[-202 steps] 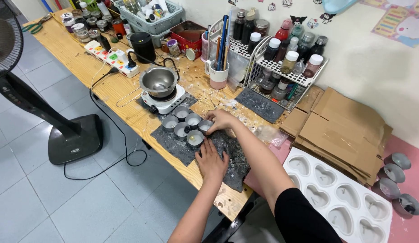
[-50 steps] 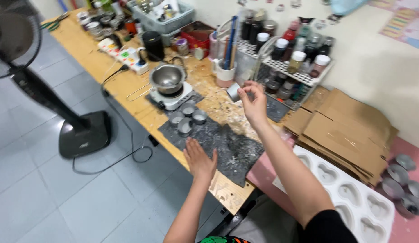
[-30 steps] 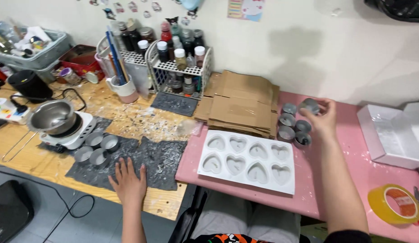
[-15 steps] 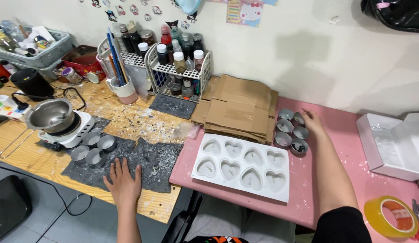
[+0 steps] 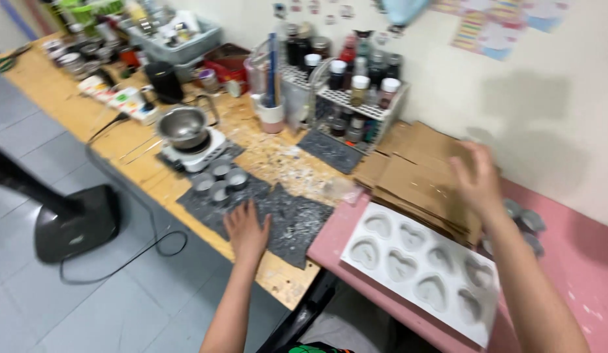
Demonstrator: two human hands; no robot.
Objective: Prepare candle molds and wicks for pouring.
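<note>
My left hand [image 5: 246, 229] flat, fingers spread on the grey mat [image 5: 287, 219] at centre frame, my right hand [image 5: 477, 180] open, empty, blurred above the cardboard stack [image 5: 415, 176], small metal cups [image 5: 219, 180] left of centre, white heart mould [image 5: 421, 268] lower right

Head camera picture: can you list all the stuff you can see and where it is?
Heart mould tray: one, white, on the pink table.
Pink table: one, at right.
Cardboard pieces: a stack, brown, behind the tray.
Small metal cups: about four, silver, on the dark mat; a few more lie behind the right arm.
Dark mat: one, grey, speckled, on the wooden bench.
Wooden bench: one, tan, at left.
Metal pot: one, silver, on a small white heater.
Bottle rack: one, white wire, by the wall.
Fan base: one, black, on the floor.
Left hand: flat on the mat.
Right hand: blurred, raised over the cardboard, empty.
</note>
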